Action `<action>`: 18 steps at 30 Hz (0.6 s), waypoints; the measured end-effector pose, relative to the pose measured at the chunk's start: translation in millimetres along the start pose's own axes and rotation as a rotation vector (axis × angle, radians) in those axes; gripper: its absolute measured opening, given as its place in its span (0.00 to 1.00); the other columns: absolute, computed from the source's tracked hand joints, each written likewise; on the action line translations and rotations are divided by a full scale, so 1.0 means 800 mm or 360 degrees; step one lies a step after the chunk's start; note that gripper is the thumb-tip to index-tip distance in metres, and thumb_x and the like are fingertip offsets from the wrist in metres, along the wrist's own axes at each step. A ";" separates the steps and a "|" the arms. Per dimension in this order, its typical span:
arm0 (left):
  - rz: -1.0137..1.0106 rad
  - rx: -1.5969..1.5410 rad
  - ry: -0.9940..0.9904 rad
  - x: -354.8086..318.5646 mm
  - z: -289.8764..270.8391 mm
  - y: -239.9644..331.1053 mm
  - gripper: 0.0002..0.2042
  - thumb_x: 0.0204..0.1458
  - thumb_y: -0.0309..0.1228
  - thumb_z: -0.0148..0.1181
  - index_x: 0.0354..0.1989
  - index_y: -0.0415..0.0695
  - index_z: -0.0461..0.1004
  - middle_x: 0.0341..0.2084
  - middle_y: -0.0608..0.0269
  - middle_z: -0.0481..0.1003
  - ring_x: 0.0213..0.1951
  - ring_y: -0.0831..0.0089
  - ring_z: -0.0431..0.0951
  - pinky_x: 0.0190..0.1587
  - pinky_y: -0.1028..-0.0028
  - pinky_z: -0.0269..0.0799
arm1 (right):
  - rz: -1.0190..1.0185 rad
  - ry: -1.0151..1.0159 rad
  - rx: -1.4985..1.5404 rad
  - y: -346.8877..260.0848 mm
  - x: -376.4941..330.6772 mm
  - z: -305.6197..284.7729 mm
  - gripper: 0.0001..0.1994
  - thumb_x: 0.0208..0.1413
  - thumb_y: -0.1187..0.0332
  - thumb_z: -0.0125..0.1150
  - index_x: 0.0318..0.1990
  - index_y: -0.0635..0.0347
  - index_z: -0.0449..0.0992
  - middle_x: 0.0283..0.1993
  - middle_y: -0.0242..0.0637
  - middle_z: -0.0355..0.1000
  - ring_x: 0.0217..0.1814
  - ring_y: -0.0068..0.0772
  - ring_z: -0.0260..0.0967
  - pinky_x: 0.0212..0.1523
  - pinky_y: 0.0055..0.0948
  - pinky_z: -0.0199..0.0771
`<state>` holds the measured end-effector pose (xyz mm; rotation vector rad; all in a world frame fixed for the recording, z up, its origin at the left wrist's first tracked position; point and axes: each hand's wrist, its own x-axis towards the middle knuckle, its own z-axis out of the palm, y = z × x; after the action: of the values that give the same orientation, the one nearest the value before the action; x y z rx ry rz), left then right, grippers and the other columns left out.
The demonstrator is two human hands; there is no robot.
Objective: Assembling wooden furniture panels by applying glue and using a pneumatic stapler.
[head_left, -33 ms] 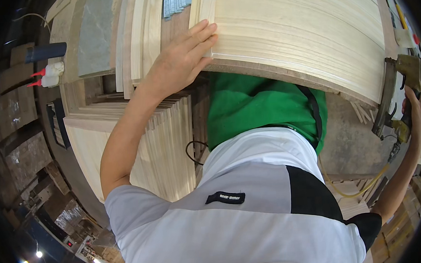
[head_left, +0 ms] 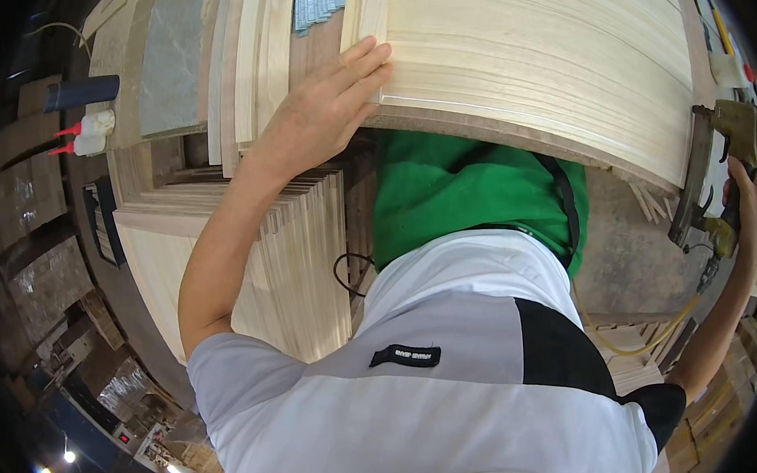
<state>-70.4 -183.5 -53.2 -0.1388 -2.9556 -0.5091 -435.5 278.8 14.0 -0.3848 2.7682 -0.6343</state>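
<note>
A wide pale wooden panel (head_left: 531,41) lies on the workbench in front of me, with a narrow wooden strip (head_left: 370,16) along its left end. My left hand (head_left: 323,110) rests on that strip near the panel's front corner, fingers stretched out and close together. At the far right, my right hand (head_left: 745,201) is wrapped round the handle of an air nail gun (head_left: 740,128). The gun's long magazine stands beside the panel's right end, and a yellow air hose (head_left: 632,349) runs from its grip. Part of the right hand's fingers is hidden.
Strips of metal nails (head_left: 318,4) lie left of the panel, beside upright wooden slats (head_left: 264,61). Many thin boards (head_left: 285,268) stand stacked below on the left. Glue bottles with red tips (head_left: 93,126) and a dark blue cylinder (head_left: 84,93) sit at the bench's left end.
</note>
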 end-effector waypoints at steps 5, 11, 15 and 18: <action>-0.0026 0.0047 -0.0001 -0.001 0.001 0.004 0.23 0.44 0.16 0.58 0.53 0.37 0.69 0.60 0.54 0.65 0.63 0.57 0.63 0.60 0.63 0.66 | 0.0021 0.0049 0.0040 -0.003 -0.001 0.004 0.16 0.56 0.53 0.58 0.30 0.57 0.70 0.17 0.27 0.63 0.16 0.18 0.60 0.19 0.21 0.58; -0.0071 0.0182 -0.0010 0.003 -0.001 0.007 0.25 0.42 0.15 0.58 0.53 0.38 0.70 0.58 0.50 0.66 0.62 0.56 0.64 0.60 0.62 0.66 | 0.0047 0.0076 -0.0080 -0.015 -0.008 0.003 0.15 0.56 0.53 0.58 0.29 0.56 0.71 0.18 0.28 0.64 0.17 0.18 0.61 0.20 0.20 0.58; 0.0010 0.0304 0.0024 0.006 0.001 0.000 0.24 0.39 0.16 0.58 0.51 0.39 0.72 0.55 0.51 0.70 0.60 0.57 0.68 0.58 0.63 0.68 | 0.0040 0.0049 -0.0079 -0.008 -0.004 0.002 0.16 0.57 0.53 0.57 0.28 0.56 0.71 0.17 0.27 0.64 0.17 0.18 0.61 0.20 0.21 0.58; 0.0039 0.0274 0.0079 0.006 0.002 -0.003 0.23 0.38 0.16 0.59 0.49 0.39 0.74 0.53 0.51 0.72 0.58 0.58 0.70 0.58 0.63 0.69 | -0.0007 0.0046 -0.0159 -0.001 -0.001 -0.002 0.16 0.58 0.53 0.57 0.28 0.56 0.71 0.17 0.27 0.64 0.16 0.18 0.60 0.20 0.21 0.58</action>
<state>-75.5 -185.2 -54.6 -0.1411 -2.9278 -0.2491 -435.3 278.6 16.0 -0.4063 2.8352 -0.5077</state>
